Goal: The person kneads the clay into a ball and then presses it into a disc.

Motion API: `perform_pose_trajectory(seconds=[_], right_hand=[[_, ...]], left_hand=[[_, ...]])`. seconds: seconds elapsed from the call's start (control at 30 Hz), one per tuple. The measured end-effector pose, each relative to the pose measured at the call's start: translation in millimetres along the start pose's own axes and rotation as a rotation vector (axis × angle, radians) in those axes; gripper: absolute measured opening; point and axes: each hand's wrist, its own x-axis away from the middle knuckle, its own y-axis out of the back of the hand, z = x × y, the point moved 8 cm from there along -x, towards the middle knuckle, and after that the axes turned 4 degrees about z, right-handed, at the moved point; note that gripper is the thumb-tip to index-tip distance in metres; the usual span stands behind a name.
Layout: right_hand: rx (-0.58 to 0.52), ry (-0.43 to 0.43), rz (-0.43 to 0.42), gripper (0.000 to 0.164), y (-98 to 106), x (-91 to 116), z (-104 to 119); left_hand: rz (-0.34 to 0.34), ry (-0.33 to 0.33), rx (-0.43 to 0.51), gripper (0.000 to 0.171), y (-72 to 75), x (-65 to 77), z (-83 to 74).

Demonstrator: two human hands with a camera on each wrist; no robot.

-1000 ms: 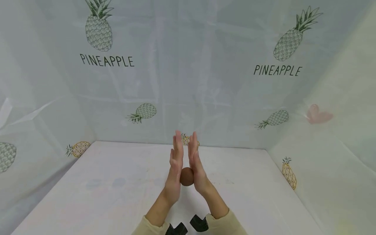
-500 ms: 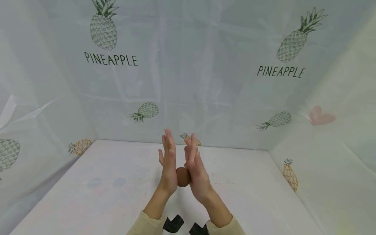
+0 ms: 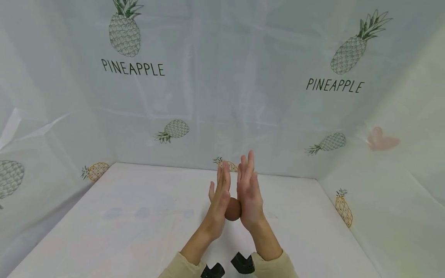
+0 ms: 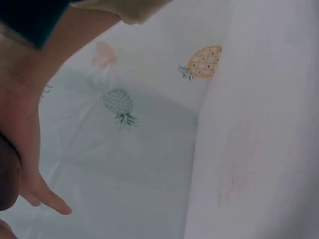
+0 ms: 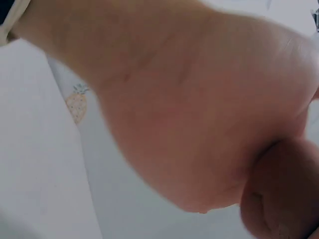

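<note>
A smooth brown ball [image 3: 233,209], perhaps of clay, is held between two upright palms above the table. My left hand [image 3: 219,206] presses it from the left with straight fingers and its thumb out to the side. On the other side my right hand [image 3: 250,199] lies against it, fingers straight and pointing up and away. The left wrist view cuts the ball [image 4: 7,174] off at its left edge. Close up in the right wrist view, a crease shows on the ball [image 5: 281,196] next to a palm.
The white table [image 3: 139,231] has faint coloured smudges. A pale curtain [image 3: 222,77] printed with pineapples hangs behind it and along both sides. Black devices, such as the one on the right wrist [image 3: 243,263], sit at the sleeve cuffs.
Both hands and the ball shifted a little left, then moved right. The palms slide against each other: the left hand was farther forward before, and now the right hand reaches farther.
</note>
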Motion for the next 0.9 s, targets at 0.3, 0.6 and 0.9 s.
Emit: perform_pose_trajectory(seconds=[0.3, 0.6, 0.9], right_hand=[[-0.053, -0.07, 0.106, 0.061, -15.4, -4.4, -27.8], [-0.031, -0.228, 0.227, 0.06, -41.5, 4.4, -37.7], [-0.024, -0.181, 0.22, 0.062, -53.1, 8.1, -18.9]], left_hand=[[-0.012, -0.122, -0.012, 0.065, 11.5, 1.3, -25.5], [-0.149, -0.01, -0.007, 0.067, 46.1, -1.9, -8.1], [-0.222, 0.073, -0.017, 0.07, 64.9, -2.5, 6.4]])
